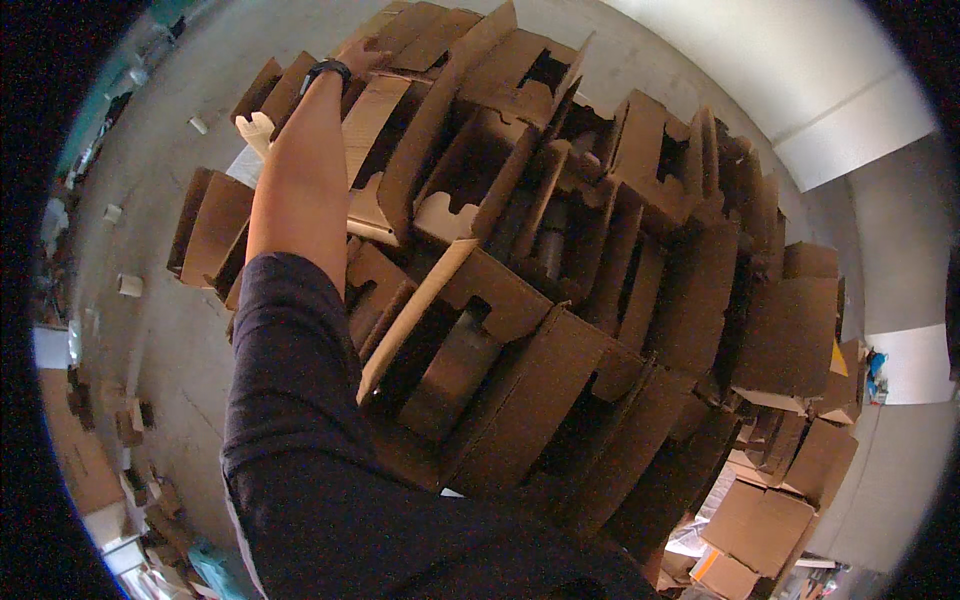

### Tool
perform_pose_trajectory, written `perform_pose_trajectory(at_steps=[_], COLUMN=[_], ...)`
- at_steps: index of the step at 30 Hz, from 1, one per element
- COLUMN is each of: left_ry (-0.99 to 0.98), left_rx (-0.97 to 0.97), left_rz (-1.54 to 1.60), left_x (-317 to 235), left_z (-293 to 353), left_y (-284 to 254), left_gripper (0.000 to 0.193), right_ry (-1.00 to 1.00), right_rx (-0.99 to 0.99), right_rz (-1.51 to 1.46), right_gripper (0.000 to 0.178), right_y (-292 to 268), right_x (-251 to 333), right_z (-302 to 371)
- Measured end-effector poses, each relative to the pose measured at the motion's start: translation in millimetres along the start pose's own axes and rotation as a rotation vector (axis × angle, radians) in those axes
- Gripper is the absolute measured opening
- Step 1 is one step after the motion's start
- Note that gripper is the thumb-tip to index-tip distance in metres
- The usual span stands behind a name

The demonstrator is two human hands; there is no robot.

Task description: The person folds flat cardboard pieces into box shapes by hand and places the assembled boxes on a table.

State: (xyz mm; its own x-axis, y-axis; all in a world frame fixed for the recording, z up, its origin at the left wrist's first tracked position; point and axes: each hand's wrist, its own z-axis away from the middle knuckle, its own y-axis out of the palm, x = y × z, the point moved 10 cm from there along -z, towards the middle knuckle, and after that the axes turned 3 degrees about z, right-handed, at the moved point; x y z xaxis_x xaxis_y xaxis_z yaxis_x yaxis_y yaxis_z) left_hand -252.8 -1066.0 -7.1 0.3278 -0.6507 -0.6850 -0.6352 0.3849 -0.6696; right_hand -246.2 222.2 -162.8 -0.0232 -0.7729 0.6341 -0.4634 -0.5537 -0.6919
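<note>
A big heap of flattened and half-folded brown cardboard boxes point(560, 330) fills the middle of the view, standing on a bare concrete floor point(170, 330). The pieces lean against each other at all angles, many with cut-out tabs and slots showing.

The left hand point(362, 58) reaches to the far top edge of the heap, where it rests against a cardboard flap point(400, 45). The fingers are mostly hidden by the cardboard, so I cannot tell whether they grip the flap or only touch it. A dark watch point(327, 70) sits on the wrist. The bare forearm runs down from there across the left side of the heap to a dark sleeve point(300, 420), which covers the lower part of the picture.

The right hand is not in view.

Beside the forearm, on its left, a pale cardboard piece point(256, 130) with a notched end sticks up from the heap. Well apart from the heap, small cardboard scraps point(130, 285) lie scattered on the floor toward its left edge. At the lower right, more boxes point(760, 520) are stacked near a pale wall point(800, 80).
</note>
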Motion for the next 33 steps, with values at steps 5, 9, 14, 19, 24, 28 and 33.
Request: perform_pose_trajectory(at_steps=[5, 9, 14, 19, 24, 28, 33], left_ry=[-0.178, -0.096, 0.199, 0.302, 0.664, 0.603, 0.315], left_rx=[0.176, 0.079, -0.28, -0.063, 0.368, 0.669, 0.816], left_rz=[0.126, -0.177, -0.518, -0.046, -0.08, -0.573, -0.78], left_x=[-15, -102, -189, -351, -421, -354, -341], left_z=[29, 52, 96, 201, 294, 308, 305], left_y=[-12, -29, -99, -74, 41, 122, 141], left_gripper=[0.069, 0.066, 0.044, 0.035, 0.031, 0.052, 0.059], right_ry=[-0.051, -0.098, -0.312, 0.218, 0.004, -0.226, 0.001], right_rx=[0.012, -0.007, 0.0, 0.007, 0.091, 0.018, 0.129], right_rz=[0.009, 0.045, 0.129, -0.315, -0.277, -0.127, -0.628], right_gripper=[0.03, 0.03, 0.031, 0.039, 0.032, 0.019, 0.012], right_y=[6, -4, 20, 12, 30, 45, 29], right_x=[0, -2, -9, 1, -7, 5, 50], right_z=[-7, -8, -18, -6, -14, -13, 1])
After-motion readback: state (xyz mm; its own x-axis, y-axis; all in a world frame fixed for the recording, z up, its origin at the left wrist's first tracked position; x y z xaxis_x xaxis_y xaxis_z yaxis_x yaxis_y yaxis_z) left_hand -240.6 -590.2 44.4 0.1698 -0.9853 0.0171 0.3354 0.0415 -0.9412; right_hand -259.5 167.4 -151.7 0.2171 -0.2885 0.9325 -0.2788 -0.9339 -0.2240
